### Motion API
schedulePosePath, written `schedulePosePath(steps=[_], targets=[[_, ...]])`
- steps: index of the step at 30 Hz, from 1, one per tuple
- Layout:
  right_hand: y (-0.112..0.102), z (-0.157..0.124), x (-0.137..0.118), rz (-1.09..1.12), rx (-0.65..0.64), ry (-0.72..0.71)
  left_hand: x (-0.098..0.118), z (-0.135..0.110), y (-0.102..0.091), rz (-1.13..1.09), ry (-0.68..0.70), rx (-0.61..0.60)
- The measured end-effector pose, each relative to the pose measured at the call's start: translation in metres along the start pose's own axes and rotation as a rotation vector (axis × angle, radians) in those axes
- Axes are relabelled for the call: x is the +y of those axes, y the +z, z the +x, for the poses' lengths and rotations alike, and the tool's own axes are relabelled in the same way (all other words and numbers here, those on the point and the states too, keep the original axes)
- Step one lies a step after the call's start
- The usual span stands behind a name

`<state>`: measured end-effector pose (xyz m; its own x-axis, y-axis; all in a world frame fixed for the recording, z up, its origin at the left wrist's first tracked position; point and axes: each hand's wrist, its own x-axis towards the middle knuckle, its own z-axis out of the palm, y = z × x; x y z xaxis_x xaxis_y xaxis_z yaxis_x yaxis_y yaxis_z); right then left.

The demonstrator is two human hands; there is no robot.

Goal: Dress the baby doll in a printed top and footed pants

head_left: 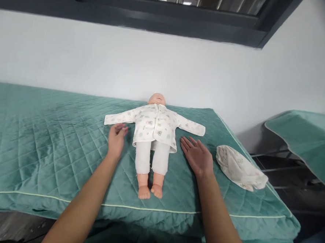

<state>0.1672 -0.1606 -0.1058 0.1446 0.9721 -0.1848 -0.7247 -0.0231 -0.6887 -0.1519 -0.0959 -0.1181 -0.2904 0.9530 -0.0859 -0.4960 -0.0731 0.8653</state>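
Note:
A baby doll [154,135] lies on its back on a green quilted mattress [45,140], head toward the wall. It wears a white printed top with sleeves spread out and white trousers, and its feet are bare. My left hand [116,140] hovers just left of the doll's waist, below the left sleeve, its fingers loosely curled and empty. On the mattress just right of the doll's hip, my right hand [196,156] lies flat with fingers stretched out and holds nothing.
A crumpled white printed cloth [239,168] lies on the mattress near its right edge. A second green mattress [307,137] stands at the far right across a dark gap. A white wall runs behind, under a dark window frame [169,15].

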Motion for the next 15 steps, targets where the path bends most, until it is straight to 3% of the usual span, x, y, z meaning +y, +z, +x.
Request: schedulePosePath(steps=[7,15], targets=[[0.039,0.043,0.006,-0.022,-0.162,0.205,-0.003,-0.025,0.026,0.042,-0.264,-0.266],[0.044,0.036,0.008,-0.012,-0.375,0.121,-0.003,-0.027,0.033,-0.048,-0.322,-0.336]])
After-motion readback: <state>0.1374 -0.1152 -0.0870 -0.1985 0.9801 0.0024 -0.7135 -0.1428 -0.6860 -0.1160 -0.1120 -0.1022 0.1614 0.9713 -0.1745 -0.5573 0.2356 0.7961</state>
